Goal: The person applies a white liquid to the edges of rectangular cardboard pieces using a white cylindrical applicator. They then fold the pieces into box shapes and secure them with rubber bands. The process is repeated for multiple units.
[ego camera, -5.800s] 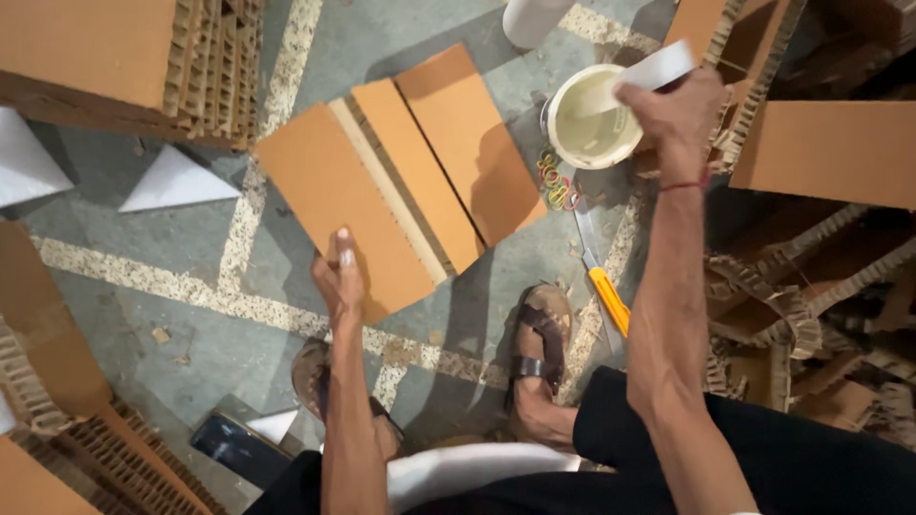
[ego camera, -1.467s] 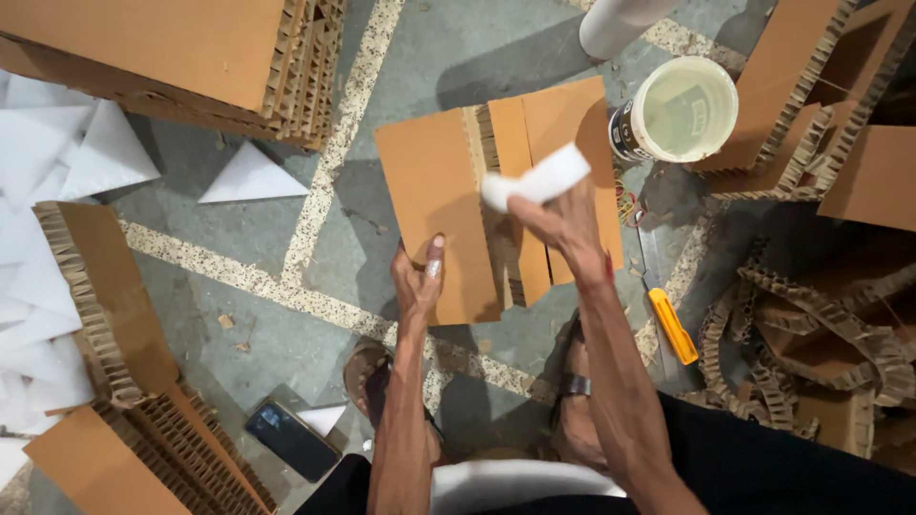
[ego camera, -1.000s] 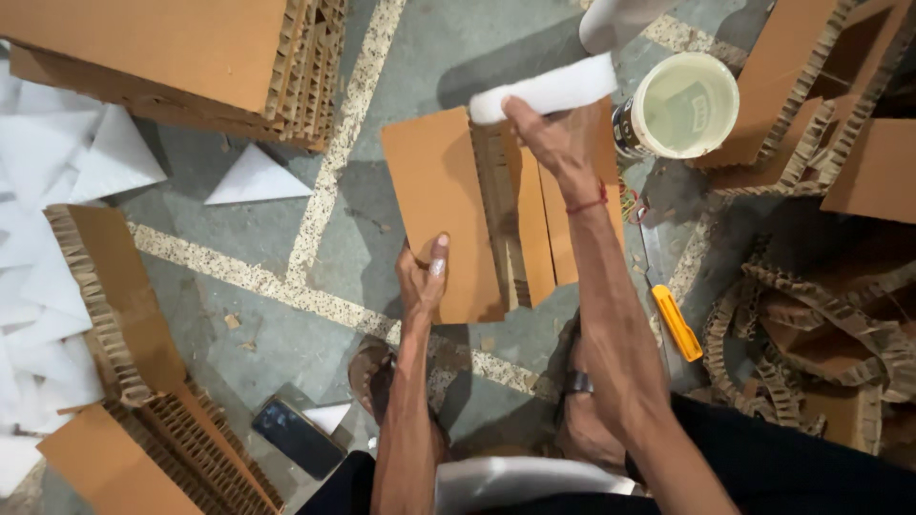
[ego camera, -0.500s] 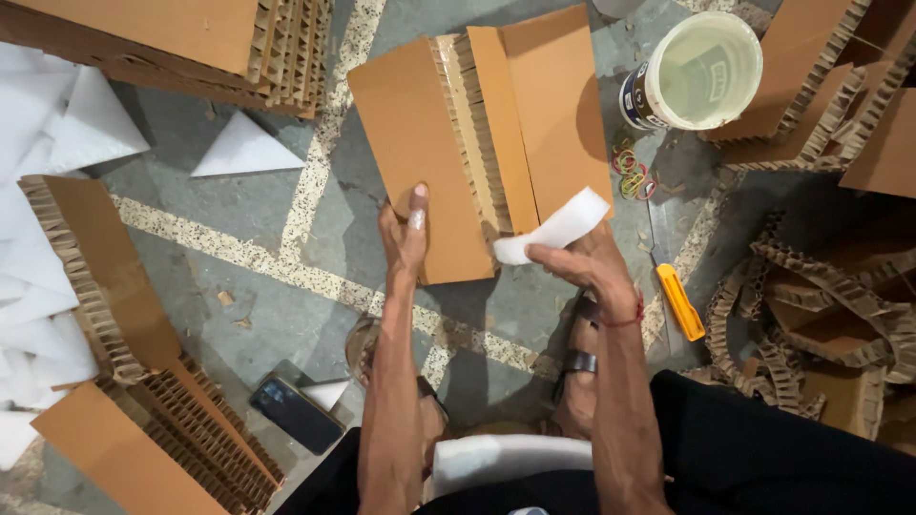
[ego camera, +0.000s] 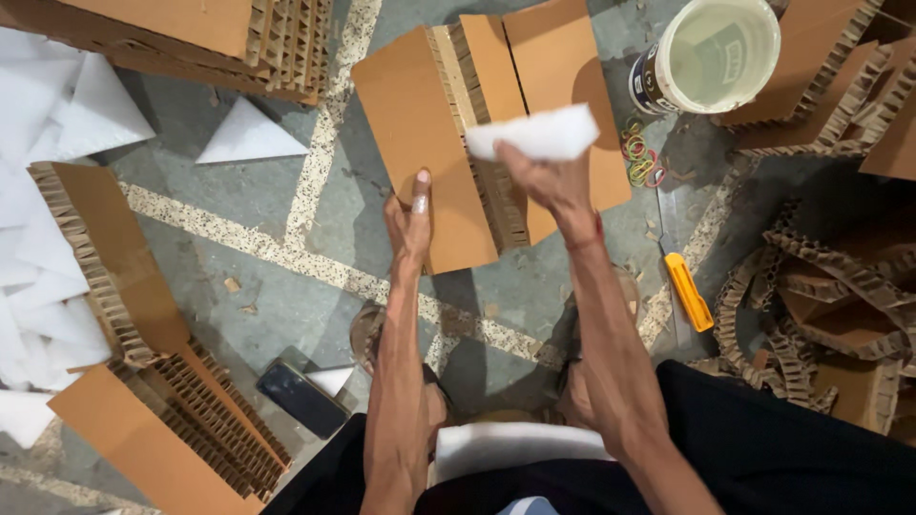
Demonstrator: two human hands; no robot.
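A brown cardboard piece [ego camera: 420,143] with honeycomb strips lies flat on the floor in front of me, next to a second brown panel [ego camera: 563,86]. My left hand [ego camera: 410,224] presses flat on the near edge of the cardboard piece, fingers together. My right hand [ego camera: 544,176] is raised over the honeycomb strip and grips a white foam block [ego camera: 534,133]. A white bucket of pale liquid [ego camera: 711,57] stands at the upper right.
Several coloured rubber bands [ego camera: 641,157] and a yellow-handled knife [ego camera: 687,286] lie right of the panels. Honeycomb cardboard stacks [ego camera: 181,29] [ego camera: 162,410] sit at top left and lower left, scraps [ego camera: 821,296] at right. White foam triangles [ego camera: 248,138] and a dark phone [ego camera: 301,399] lie at left.
My right hand carried the white foam block from the bucket over the cardboard, forward and back along it. My left hand stayed pressed on the cardboard's near edge.
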